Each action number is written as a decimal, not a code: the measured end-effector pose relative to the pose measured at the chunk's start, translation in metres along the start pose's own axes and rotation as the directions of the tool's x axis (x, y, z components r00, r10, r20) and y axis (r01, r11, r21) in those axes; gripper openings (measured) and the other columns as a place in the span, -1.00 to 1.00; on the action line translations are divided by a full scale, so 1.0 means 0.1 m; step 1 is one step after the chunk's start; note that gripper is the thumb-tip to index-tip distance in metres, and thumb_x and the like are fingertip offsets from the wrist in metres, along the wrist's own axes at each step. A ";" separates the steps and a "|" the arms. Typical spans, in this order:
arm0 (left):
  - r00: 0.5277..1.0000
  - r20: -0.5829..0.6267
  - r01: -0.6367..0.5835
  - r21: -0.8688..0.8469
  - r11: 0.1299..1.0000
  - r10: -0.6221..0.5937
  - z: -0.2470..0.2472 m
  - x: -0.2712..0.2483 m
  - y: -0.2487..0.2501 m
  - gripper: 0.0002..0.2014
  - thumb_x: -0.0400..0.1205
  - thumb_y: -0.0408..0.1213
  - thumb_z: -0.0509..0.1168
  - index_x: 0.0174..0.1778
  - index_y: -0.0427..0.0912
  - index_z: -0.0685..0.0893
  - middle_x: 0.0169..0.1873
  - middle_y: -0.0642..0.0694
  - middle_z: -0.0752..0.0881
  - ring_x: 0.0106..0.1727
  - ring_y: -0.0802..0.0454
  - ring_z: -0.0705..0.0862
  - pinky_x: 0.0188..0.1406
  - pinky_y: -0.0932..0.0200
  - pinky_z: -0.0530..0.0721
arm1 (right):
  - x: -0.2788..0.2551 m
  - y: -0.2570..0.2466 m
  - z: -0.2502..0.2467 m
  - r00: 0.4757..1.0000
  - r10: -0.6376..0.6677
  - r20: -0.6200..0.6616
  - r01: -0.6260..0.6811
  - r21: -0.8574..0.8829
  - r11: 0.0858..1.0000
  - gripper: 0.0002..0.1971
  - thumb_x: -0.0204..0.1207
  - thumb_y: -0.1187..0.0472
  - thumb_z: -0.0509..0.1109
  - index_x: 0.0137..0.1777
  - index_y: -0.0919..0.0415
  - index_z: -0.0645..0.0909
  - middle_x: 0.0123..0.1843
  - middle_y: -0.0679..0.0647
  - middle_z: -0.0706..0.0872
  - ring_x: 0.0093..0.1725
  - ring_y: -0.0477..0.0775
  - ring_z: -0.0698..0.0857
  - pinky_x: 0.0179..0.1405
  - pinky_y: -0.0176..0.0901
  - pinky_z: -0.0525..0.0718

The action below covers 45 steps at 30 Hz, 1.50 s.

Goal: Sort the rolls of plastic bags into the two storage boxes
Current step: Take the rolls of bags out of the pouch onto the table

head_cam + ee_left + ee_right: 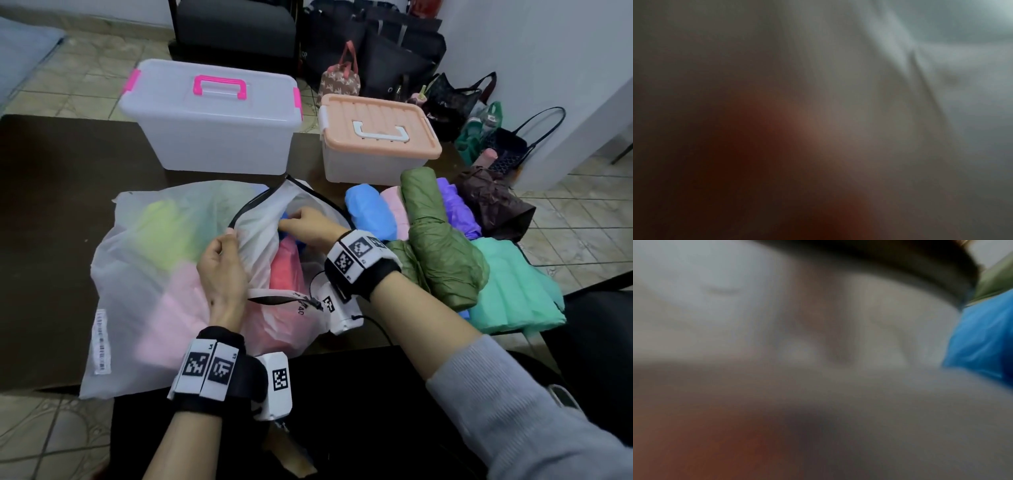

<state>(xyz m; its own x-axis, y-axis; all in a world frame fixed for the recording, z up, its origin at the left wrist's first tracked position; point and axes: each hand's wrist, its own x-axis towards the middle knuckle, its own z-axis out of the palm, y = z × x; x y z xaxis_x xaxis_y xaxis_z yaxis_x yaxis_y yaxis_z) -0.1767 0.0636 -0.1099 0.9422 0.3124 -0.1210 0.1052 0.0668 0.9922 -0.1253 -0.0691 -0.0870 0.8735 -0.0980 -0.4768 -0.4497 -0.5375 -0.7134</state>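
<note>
A large translucent zip bag [144,274] lies on the dark table, with yellow-green, pink and red rolls [287,270] showing through it. My left hand [222,246] pinches the black-edged rim of its mouth and holds it up. My right hand [301,222] reaches into the mouth, its fingers curled on a blue roll [283,216] that is mostly hidden. At the back stand two lidded boxes: a clear box with a pink handle [212,137] and a clear box with a peach lid [376,164]. Both wrist views are blurred; a blue roll [982,337] shows at the right.
To the right of the bag lie loose rolls: blue [370,209], pink [394,205], olive green [435,236], purple [455,209], teal [513,287] and dark brown [493,202]. Handbags [394,51] crowd the tiled floor behind the table.
</note>
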 end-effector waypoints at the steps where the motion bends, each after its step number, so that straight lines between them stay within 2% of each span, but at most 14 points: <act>1: 1.000 -0.006 0.001 -0.004 1.000 -0.001 0.00 0.01 -0.01 -0.57 0.71 -0.19 0.17 -0.50 -0.06 0.27 -0.51 0.02 0.25 -0.45 0.13 0.21 -0.48 0.23 0.23 | 0.00 -0.02 0.00 1.000 0.019 0.019 -0.019 0.005 1.000 -0.77 0.52 0.11 0.37 -0.25 0.26 0.53 -0.33 0.12 0.54 -0.34 0.04 0.53 -0.36 -0.19 0.50; 6: 1.000 -0.009 0.007 -0.034 0.999 -0.007 -0.03 0.03 -0.05 -0.62 0.70 -0.19 0.18 -0.47 -0.06 0.32 -0.48 0.00 0.28 -0.43 0.14 0.24 -0.48 0.23 0.25 | -0.07 -0.04 -0.05 0.983 0.162 0.087 -0.173 0.139 0.975 -0.56 0.44 0.00 0.47 0.10 0.31 0.44 -0.12 0.18 0.58 0.00 0.22 0.63 0.17 0.09 0.68; 12: 1.000 -0.005 0.024 -0.060 0.998 -0.024 -0.03 0.04 -0.06 -0.67 0.69 -0.19 0.19 -0.42 -0.07 0.41 -0.40 -0.08 0.37 -0.33 0.09 0.32 -0.38 0.16 0.31 | -0.09 -0.02 -0.09 0.975 0.202 0.095 -0.220 0.250 0.943 -0.41 0.28 0.01 0.55 0.25 0.27 0.47 0.15 0.21 0.58 0.11 0.19 0.63 0.25 0.29 0.61; 16: 1.000 -0.007 0.029 -0.068 0.997 -0.029 -0.04 0.03 -0.05 -0.67 0.70 -0.19 0.19 -0.43 -0.08 0.44 -0.44 -0.03 0.39 -0.35 0.12 0.34 -0.39 0.20 0.33 | -0.07 0.01 -0.03 0.961 0.215 0.174 -0.259 0.291 0.921 -0.28 0.11 -0.05 0.55 0.30 0.20 0.55 0.26 0.22 0.64 0.18 0.28 0.67 0.21 0.21 0.65; 20: 1.000 -0.010 0.022 -0.051 0.998 -0.023 -0.04 0.02 -0.06 -0.64 0.69 -0.17 0.19 -0.46 -0.06 0.40 -0.46 0.00 0.36 -0.38 0.13 0.31 -0.40 0.19 0.31 | -0.22 0.00 -0.10 0.950 0.200 0.241 -0.298 0.500 0.813 -0.75 0.33 0.12 0.43 -0.09 0.27 0.58 -0.20 0.19 0.67 -0.22 0.13 0.63 0.00 -0.12 0.58; 22: 1.000 -0.002 0.017 -0.035 0.999 -0.018 -0.04 0.03 -0.07 -0.64 0.69 -0.16 0.19 -0.46 -0.05 0.38 -0.46 0.00 0.34 -0.39 0.12 0.29 -0.40 0.16 0.29 | -0.28 0.02 -0.20 0.937 0.207 0.280 -0.340 0.607 0.718 -0.82 0.38 0.15 0.36 -0.16 0.26 0.51 -0.31 0.16 0.62 -0.31 0.09 0.59 -0.15 -0.15 0.58; 26: 1.000 0.013 0.029 -0.022 0.999 -0.029 -0.06 0.04 -0.07 -0.66 0.69 -0.14 0.19 -0.43 -0.05 0.46 -0.45 -0.02 0.39 -0.38 0.10 0.34 -0.34 0.13 0.34 | -0.46 0.06 -0.45 0.898 0.149 0.413 -0.422 0.718 0.554 -0.70 0.17 0.30 0.38 -0.14 0.50 0.55 -0.25 0.30 0.67 -0.19 0.15 0.65 0.00 -0.04 0.67; 30: 0.999 0.012 0.038 -0.034 0.999 -0.038 -0.06 0.04 -0.08 -0.69 0.66 -0.10 0.20 -0.41 -0.05 0.55 -0.30 -0.14 0.55 -0.21 -0.02 0.48 -0.19 0.05 0.45 | -0.72 0.18 -0.77 0.883 -0.021 0.470 -0.398 0.771 0.497 -0.56 0.03 0.33 0.46 -0.05 0.54 0.69 -0.10 0.33 0.73 -0.29 0.19 0.74 -0.29 -0.11 0.74; 34: 0.999 0.026 0.048 -0.030 0.998 -0.048 -0.07 0.05 -0.10 -0.69 0.64 -0.08 0.22 -0.42 -0.03 0.59 -0.27 -0.16 0.58 -0.19 -0.07 0.52 -0.16 -0.01 0.51 | -0.97 0.28 -1.22 0.951 -0.079 0.300 -0.221 0.835 0.504 -0.30 -0.09 0.34 0.55 0.18 0.35 0.57 -0.07 0.24 0.71 -0.27 0.14 0.71 -0.32 -0.10 0.70; 37: 0.999 0.029 0.043 -0.019 0.999 -0.042 -0.06 0.03 -0.10 -0.69 0.63 -0.05 0.22 -0.43 -0.03 0.53 -0.31 -0.16 0.55 -0.24 -0.07 0.50 -0.23 0.00 0.49 | -1.06 0.26 -1.59 0.998 0.061 -0.004 -0.040 0.714 0.699 -0.60 0.20 0.27 0.44 0.08 0.26 0.51 -0.16 0.17 0.66 -0.27 0.09 0.68 -0.32 -0.12 0.71; 39: 1.000 0.022 0.018 0.021 1.000 -0.018 -0.05 0.02 -0.09 -0.66 0.66 -0.09 0.19 -0.45 -0.06 0.44 -0.41 -0.09 0.45 -0.32 0.00 0.40 -0.33 0.07 0.39 | -1.01 0.31 -1.80 0.944 0.190 -0.269 -0.043 0.472 0.881 -0.73 0.40 0.23 0.41 0.07 0.26 0.52 -0.18 0.17 0.65 -0.29 0.09 0.66 -0.34 -0.11 0.71; 41: 1.000 0.011 0.004 0.051 0.999 -0.004 -0.04 0.02 -0.10 -0.67 0.68 -0.11 0.17 -0.42 -0.08 0.45 -0.45 -0.04 0.40 -0.32 0.01 0.36 -0.32 0.08 0.34 | -0.86 0.46 -2.00 0.847 0.176 -0.501 -0.142 0.105 0.984 -0.62 0.41 0.18 0.45 0.17 0.33 0.52 -0.01 0.22 0.65 -0.18 0.12 0.63 -0.33 -0.11 0.63; 43: 1.000 0.008 -0.002 0.054 0.999 0.001 -0.04 0.02 -0.11 -0.68 0.68 -0.10 0.17 -0.40 -0.08 0.47 -0.43 -0.03 0.42 -0.29 -0.01 0.38 -0.28 0.06 0.35 | -0.73 0.60 -2.10 0.812 0.137 -0.568 -0.277 -0.167 0.946 -0.38 0.38 0.11 0.48 0.36 0.43 0.42 0.18 0.26 0.61 -0.03 0.13 0.56 -0.24 -0.09 0.49; 45: 1.000 0.009 -0.021 0.060 0.998 0.021 -0.03 0.02 -0.12 -0.66 0.69 -0.12 0.16 -0.39 -0.14 0.51 -0.46 -0.01 0.38 -0.33 0.03 0.36 -0.30 0.08 0.33 | -0.63 0.73 -2.14 0.807 0.168 -0.566 -0.366 -0.256 0.895 -0.26 0.40 0.07 0.49 0.46 0.46 0.31 0.31 0.28 0.55 0.12 0.16 0.56 -0.11 -0.13 0.42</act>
<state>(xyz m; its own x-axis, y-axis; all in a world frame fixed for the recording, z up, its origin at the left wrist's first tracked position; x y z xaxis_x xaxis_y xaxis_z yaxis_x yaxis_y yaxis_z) -0.1774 0.0667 -0.1218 0.9471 0.3050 -0.0998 0.1040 0.0027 0.9946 -0.1730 -0.2815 0.0006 0.7350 -0.6434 -0.2142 -0.6742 -0.6596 -0.3323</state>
